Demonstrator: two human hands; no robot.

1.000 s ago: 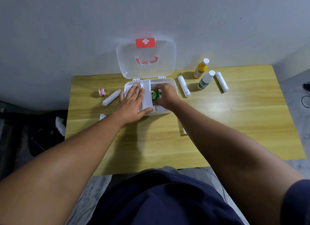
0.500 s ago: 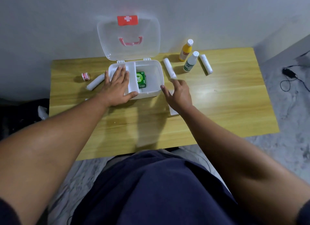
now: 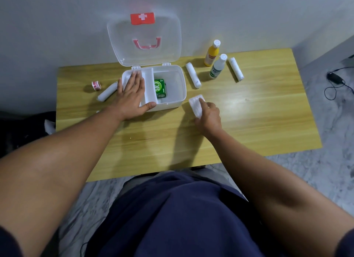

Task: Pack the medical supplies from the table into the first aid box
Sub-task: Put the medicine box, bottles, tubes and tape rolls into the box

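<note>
1. One item, a small green cardboard box [image 3: 160,88], is lying inside the open white plastic first aid box [image 3: 177,99], against its divider.
2. Waiting on the yellow wooden table [image 3: 249,122]: two white bandage rolls [image 3: 193,75] right of the box, one left, a yellow bottle [image 3: 211,53], a white bottle [image 3: 217,66], a small red-printed tape roll [image 3: 96,85].
3. The left hand [image 3: 132,93] is pressing flat on the box's left compartment, fingers together, thumb on the front rim.
4. The right hand [image 3: 208,116] is closing its fingertips on a flat white gauze packet [image 3: 195,104] just right of the box.
</note>
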